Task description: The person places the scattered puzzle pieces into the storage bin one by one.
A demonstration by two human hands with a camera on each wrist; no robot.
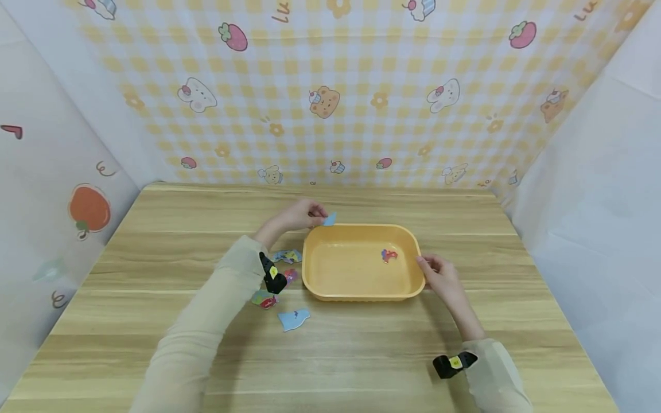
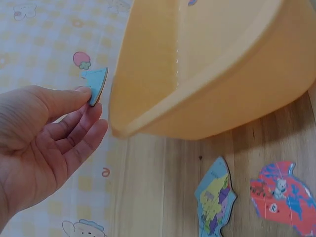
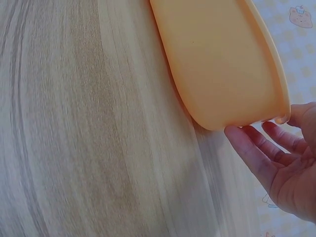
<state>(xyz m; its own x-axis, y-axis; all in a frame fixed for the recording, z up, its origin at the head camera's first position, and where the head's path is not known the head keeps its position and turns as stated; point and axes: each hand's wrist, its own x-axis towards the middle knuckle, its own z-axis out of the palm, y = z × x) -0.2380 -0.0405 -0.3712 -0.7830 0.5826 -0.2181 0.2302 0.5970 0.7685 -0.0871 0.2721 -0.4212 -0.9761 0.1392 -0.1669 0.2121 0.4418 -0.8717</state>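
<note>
A: How do the two hands stand?

B: They are well apart from each other. The left hand (image 1: 299, 216) pinches a small blue piece (image 2: 97, 83) between the thumb and the fingers. The right hand (image 1: 444, 280) holds the yellow tray (image 1: 351, 267) at its right end, with the thumb at the rim and other fingers against the outer wall.

A: And where exactly is the small blue piece?

B: It is near the far left corner of the tray. In the left wrist view a narrow gap shows between them.

A: Does something lie inside the tray?

B: Yes, one red piece (image 1: 389, 256), toward the right side of its floor.

A: What is around it?

B: On the wooden table (image 1: 372, 355), left of the tray, I see a blue-and-yellow piece (image 1: 288, 256), a red-and-purple piece (image 1: 291, 276) and a green-and-red piece (image 1: 264, 299). A light blue piece (image 1: 294, 320) lies nearer to the person, by the tray's near left corner.

A: And further out?

B: Each wrist wears a black device below a pale sleeve (image 1: 196, 332). Behind the table hangs a yellow checked cloth (image 1: 356, 132) with strawberries, bears and flowers.
</note>
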